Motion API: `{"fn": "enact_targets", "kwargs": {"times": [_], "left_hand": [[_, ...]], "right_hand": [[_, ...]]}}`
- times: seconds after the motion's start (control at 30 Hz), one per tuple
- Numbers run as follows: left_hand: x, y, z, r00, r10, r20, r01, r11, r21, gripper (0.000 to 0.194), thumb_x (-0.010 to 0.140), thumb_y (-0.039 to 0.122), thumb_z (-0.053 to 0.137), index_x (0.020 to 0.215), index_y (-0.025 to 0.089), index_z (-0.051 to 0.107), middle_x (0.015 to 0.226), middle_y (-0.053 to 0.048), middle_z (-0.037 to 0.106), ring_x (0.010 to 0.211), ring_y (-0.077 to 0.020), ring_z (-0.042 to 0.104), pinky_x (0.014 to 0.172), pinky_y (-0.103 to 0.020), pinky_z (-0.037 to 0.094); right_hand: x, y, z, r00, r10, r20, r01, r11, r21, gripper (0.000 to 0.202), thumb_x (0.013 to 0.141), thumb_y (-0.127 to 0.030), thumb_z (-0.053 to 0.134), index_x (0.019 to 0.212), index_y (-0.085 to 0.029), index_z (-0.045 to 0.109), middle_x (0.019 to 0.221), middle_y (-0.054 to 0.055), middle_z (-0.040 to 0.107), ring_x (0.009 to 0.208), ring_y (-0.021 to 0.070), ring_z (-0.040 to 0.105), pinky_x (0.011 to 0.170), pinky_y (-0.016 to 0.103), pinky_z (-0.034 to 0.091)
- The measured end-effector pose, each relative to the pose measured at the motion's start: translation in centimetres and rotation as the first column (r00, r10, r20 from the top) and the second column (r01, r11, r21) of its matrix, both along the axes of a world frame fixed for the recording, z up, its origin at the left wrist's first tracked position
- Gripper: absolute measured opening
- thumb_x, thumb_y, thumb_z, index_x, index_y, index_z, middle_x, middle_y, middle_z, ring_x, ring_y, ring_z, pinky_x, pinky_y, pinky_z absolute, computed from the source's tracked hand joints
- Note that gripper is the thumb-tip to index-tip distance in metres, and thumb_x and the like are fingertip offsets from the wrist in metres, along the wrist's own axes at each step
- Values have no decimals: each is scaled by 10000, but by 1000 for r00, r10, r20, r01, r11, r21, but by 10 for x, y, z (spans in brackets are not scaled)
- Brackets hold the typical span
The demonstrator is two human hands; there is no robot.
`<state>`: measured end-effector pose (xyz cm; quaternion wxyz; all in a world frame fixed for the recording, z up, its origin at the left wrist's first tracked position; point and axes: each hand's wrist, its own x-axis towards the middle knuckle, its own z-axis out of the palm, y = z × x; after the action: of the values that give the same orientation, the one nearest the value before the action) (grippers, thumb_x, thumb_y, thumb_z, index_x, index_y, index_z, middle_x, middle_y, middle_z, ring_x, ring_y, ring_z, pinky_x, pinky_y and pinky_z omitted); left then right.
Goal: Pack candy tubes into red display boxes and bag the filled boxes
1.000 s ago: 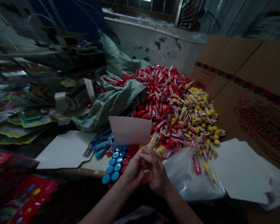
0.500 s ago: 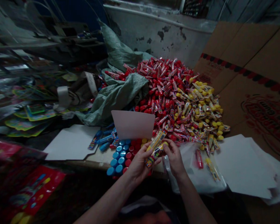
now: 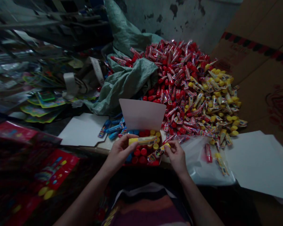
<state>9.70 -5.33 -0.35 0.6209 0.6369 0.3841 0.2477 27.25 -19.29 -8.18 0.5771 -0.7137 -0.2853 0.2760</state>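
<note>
My left hand (image 3: 121, 150) grips a yellow-capped candy tube (image 3: 145, 140) by its capped end, holding it level over an open box. Between the thumb and fingers of my right hand (image 3: 176, 153) is a second yellow-capped candy tube (image 3: 159, 152), tilted with its wrapper end down to the left. Beneath both hands stands the box, its white lid flap (image 3: 142, 114) raised at the back. Rows of blue, red (image 3: 137, 152) and yellow caps (image 3: 156, 146) point upward inside it. My left hand hides part of the blue caps.
Behind the box rises a big heap of red candy tubes (image 3: 176, 72), with yellow ones (image 3: 217, 91) on its right. A green sack (image 3: 129, 83), blue tubes (image 3: 114, 128) and white card sheets (image 3: 81, 130) lie left. Right are a clear plastic bag (image 3: 200, 169), more white sheets (image 3: 259, 163) and a cardboard carton (image 3: 257, 75).
My hands have moved apart, the left one going left. The two tubes, held close together before, are now one in each hand. The view has shifted down and left.
</note>
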Motion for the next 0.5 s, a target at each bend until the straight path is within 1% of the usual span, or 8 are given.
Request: {"fn": "enact_targets", "kwargs": {"times": [0.07,0.17,0.23,0.3,0.4,0.43,0.5], "left_hand": [[1,5,5,985,-133,-113,146,983,113,330,758,438,654,951,171,636,779,-9,654,661,-147,578,598,-231,440],[8,13,10,925,-240,-293,318,913,256,319,786,432,607,964,170,648,784,-10,659,657,-145,551,588,-227,410],[15,17,10,879,-289,-379,408,866,289,316,806,430,575,967,167,643,754,-7,654,629,-141,533,569,-224,389],[21,19,8,848,-319,-424,465,831,305,307,815,423,558,958,164,637,753,-12,655,635,-144,539,570,-222,380],[28,21,5,825,-332,-457,505,797,332,293,811,414,557,942,165,639,765,-17,653,651,-145,548,575,-218,366],[29,21,5,817,-335,-469,518,784,342,294,807,417,561,939,167,642,746,-12,644,644,-143,542,569,-216,356],[31,21,6,798,-343,-496,548,756,359,296,800,423,572,937,172,648,698,2,617,622,-139,523,554,-213,333]], "right_hand": [[2,-2,-5,994,-14,-113,16,1000,17,291,820,-467,602,913,-198,538,744,-4,648,577,134,630,516,240,523],[7,-7,-9,982,-37,-187,43,999,31,328,803,-486,615,932,-191,554,760,2,663,541,126,615,486,239,522],[8,-10,-11,979,-46,-199,53,998,28,342,808,-497,605,944,-186,563,755,4,668,524,128,611,482,248,528],[9,-13,-12,981,-47,-190,54,998,29,334,829,-497,582,948,-185,567,717,-6,658,517,134,611,484,255,532],[8,-16,-11,994,-16,-112,20,999,33,289,876,-460,539,973,-189,567,725,-9,655,548,138,626,504,255,536],[6,-17,-10,999,3,-50,-2,1000,26,270,892,-438,525,990,-191,570,753,-1,662,575,139,635,524,256,541],[1,-19,-9,987,49,151,-50,999,2,230,915,-387,508,1019,-196,583,826,23,673,671,151,655,610,276,559]]}}
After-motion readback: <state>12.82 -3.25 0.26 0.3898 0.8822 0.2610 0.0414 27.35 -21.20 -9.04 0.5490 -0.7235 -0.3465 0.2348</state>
